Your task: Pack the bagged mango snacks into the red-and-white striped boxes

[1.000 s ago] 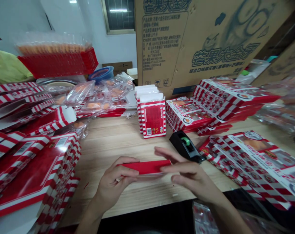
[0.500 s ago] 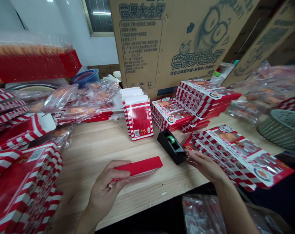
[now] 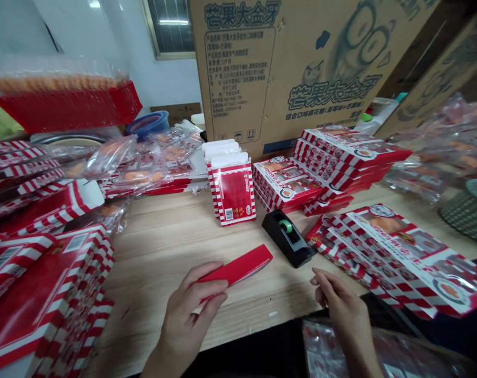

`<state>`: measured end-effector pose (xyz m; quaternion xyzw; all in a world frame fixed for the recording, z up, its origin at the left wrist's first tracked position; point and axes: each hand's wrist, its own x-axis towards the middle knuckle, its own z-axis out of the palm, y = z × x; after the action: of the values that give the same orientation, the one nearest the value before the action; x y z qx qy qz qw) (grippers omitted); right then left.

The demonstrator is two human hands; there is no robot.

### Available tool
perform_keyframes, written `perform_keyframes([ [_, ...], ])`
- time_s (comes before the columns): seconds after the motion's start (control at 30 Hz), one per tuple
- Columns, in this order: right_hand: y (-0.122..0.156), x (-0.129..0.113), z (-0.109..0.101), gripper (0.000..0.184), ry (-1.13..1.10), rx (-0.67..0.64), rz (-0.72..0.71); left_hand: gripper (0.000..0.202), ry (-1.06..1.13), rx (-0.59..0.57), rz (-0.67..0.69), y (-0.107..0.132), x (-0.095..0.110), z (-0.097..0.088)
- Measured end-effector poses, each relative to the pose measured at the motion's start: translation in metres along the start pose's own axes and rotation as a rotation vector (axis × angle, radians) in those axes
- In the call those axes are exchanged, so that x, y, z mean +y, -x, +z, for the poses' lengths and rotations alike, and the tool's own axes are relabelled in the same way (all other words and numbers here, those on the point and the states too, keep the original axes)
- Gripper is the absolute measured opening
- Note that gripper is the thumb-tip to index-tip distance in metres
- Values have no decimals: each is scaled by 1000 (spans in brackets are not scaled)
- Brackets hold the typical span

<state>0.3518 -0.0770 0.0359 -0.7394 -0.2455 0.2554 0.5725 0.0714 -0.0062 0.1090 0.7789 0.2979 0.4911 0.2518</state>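
My left hand point(image 3: 197, 310) grips one end of a slim red carton point(image 3: 242, 266), thumb below and fingers over the top; the carton is held above the table, its plain red narrow side facing up. Right of it, my right hand point(image 3: 338, 304) is closed with the fingers curled in and the thumb and forefinger close together. Anything pinched there is too small to make out. Just beyond that hand stands a black tape dispenser point(image 3: 285, 239) with a green-cored roll, apart from the fingers.
Several red-and-white cartons point(image 3: 234, 194) stand upright behind the dispenser. Stacked window boxes point(image 3: 411, 252) lie at right, and more striped cartons point(image 3: 45, 294) pile up at left. Bagged orange pieces point(image 3: 144, 168) lie at the back left. A large cardboard box point(image 3: 242, 79) blocks the rear.
My right hand has left the front end of the tape dispenser and come back toward me, fingers curled. My left hand still holds the carton, now tipped slightly more upward. The view has shifted a little.
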Motion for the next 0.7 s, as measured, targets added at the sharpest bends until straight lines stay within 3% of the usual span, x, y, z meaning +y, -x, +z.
perform_keyframes([
  [0.07,37,-27,12,48,-108,-65,-14,17,-20,1,23,2,2,3],
  [0.17,85,-72,42,74,-395,-261,-34,17,-32,-7,49,2,7,7],
  [0.27,102,-98,71,88,-516,-366,-31,17,-58,-44,63,1,13,6],
  [0.37,96,-99,87,95,-515,-404,13,20,-135,-120,77,-4,19,-2],
  [0.53,82,-86,89,92,-489,-473,57,45,-274,-360,66,-21,29,-14],
  [0.7,73,-72,92,75,-372,-476,-54,41,-367,-433,85,-32,30,-19],
])
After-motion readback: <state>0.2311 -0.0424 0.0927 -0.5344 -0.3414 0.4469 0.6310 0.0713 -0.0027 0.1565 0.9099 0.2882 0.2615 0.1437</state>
